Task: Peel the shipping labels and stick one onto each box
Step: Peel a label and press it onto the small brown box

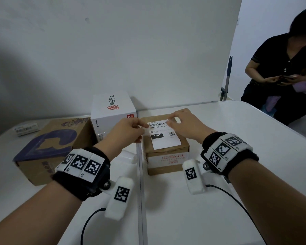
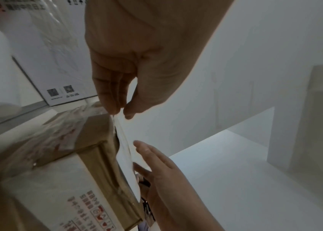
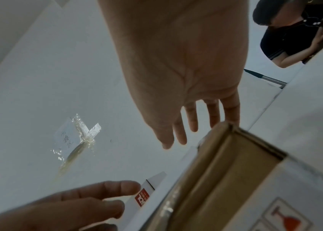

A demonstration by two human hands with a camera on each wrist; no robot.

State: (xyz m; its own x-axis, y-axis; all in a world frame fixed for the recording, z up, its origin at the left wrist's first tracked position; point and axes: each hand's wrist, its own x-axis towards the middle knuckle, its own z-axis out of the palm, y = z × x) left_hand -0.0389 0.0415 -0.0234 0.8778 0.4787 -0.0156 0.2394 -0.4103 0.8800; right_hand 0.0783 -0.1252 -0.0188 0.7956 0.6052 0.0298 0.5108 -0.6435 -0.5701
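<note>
both hands [image 1: 129, 129] pinching label [image 1: 163, 134], above box [image 1: 166, 156]

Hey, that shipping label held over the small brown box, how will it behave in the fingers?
Probably floppy: the shipping label is thin and bends in the left wrist view. Likely very light, since the left hand and right hand hold it by fingertip pinches. It may cling to the small brown box.

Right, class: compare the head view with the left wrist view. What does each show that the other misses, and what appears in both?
Head view only: the printed face of the shipping label, the purple-printed box and a bystander.
Left wrist view only: the left hand pinching the label's edge, seen edge-on and lifted off the box top.
Both: the small brown box, the white box, the right hand.
</note>
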